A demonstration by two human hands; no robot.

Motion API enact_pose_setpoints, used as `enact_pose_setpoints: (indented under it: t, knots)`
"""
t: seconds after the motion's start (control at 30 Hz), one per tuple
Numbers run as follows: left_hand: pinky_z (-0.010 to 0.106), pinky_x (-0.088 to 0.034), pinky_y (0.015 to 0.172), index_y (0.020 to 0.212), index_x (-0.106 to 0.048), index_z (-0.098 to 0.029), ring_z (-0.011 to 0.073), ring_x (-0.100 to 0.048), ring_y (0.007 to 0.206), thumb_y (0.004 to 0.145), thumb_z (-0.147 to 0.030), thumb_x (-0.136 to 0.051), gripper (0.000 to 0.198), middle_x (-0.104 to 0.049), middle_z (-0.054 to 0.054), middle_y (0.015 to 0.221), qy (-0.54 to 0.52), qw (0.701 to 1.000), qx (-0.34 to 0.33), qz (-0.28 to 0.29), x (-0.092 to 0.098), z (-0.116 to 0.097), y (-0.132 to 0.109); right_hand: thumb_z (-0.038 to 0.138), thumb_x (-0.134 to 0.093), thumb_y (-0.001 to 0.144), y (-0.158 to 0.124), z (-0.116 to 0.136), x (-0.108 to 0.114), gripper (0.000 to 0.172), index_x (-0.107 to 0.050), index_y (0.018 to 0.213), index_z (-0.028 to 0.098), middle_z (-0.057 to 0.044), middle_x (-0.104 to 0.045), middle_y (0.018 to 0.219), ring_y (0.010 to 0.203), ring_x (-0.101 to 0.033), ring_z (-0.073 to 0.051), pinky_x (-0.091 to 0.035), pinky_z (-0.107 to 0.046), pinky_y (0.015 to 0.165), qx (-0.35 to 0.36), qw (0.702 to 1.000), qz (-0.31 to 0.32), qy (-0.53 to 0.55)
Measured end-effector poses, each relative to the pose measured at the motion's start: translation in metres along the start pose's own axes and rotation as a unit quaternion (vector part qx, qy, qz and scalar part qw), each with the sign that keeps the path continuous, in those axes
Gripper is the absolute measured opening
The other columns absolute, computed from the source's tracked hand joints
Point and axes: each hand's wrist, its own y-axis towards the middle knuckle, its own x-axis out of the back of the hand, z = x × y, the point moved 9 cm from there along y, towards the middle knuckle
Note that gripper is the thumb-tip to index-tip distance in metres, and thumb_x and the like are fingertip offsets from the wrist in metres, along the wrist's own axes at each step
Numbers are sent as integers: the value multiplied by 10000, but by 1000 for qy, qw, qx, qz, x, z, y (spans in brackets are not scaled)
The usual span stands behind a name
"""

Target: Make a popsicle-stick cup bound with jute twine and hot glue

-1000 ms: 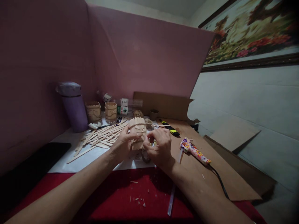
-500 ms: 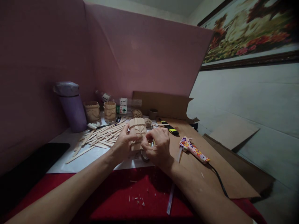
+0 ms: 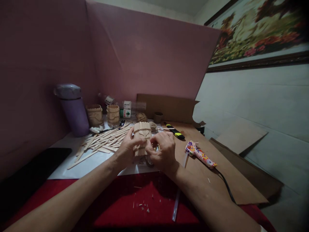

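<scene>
Left hand (image 3: 127,146) holds wooden cup (image 3: 142,128) — right hand (image 3: 163,150) against it — sticks (image 3: 109,139) heaped nearby.

From wooden cup (image 3: 142,128) | 9 o'clock: stick pile (image 3: 106,140) obstructs | 4 o'clock: right hand (image 3: 163,150) blocks | 6 o'clock: red cloth (image 3: 118,201) passable

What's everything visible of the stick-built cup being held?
The stick-built cup looks like pale wooden sticks set side by side, with an uneven rim, a cord-like band below that and leaf-shaped pieces on its front. It is roughly upright, the left hand around its left side, the right hand at its front right. Whether its base touches the white sheet is unclear.
</scene>
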Motion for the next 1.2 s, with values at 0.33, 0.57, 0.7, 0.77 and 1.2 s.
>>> enact_pose_setpoints:
  t: [0.33, 0.57, 0.7, 0.77, 1.2]
  knots:
    - [274, -535, 651, 1060, -551, -195, 185, -671, 762, 561, -95, -700, 530, -690, 11, 875, 0, 1000, 5, -3, -1, -1, -1, 159, -597, 859, -1, 3, -3, 90, -641, 799, 209, 20, -643, 646, 645, -547, -168, -342, -350, 756, 4, 999, 25, 30]
    - [261, -519, 604, 1119, -549, -212, 170, -657, 706, 590, -115, -700, 559, -678, 1, 858, -8, 1000, 24, 3, -2, 0, -3, 158, -600, 850, -1, 3, -4, 88, -651, 800, 209, 14, -663, 667, 663, -559, -177, -343, -354, 770, 11, 999, 29, 25]
    - [268, -527, 631, 1121, -548, -197, 189, -679, 755, 599, -121, -735, 559, -703, 27, 906, -7, 1000, 2, 13, -1, 1, 0, 172, -596, 855, -1, 3, -4, 88, -648, 794, 208, 8, -666, 671, 677, -567, -180, -343, -353, 773, 12, 999, 34, 25]
    - [275, -537, 647, 1119, -546, -186, 187, -680, 749, 594, -116, -747, 566, -708, 30, 894, -9, 1000, -6, 13, 1, 2, 3, 177, -593, 861, -1, 3, -4, 95, -646, 788, 207, 7, -664, 667, 673, -565, -178, -343, -354, 776, 11, 999, 37, 29]
    - [349, -603, 628, 1133, -586, -170, 205, -657, 768, 570, -146, -760, 590, -694, 55, 938, 2, 999, -13, -30, 16, -14, 11, 202, -599, 916, 8, -9, 0, 98, -651, 834, 196, -21, -698, 773, 776, -587, -198, -337, -380, 824, 3, 997, 54, 58]
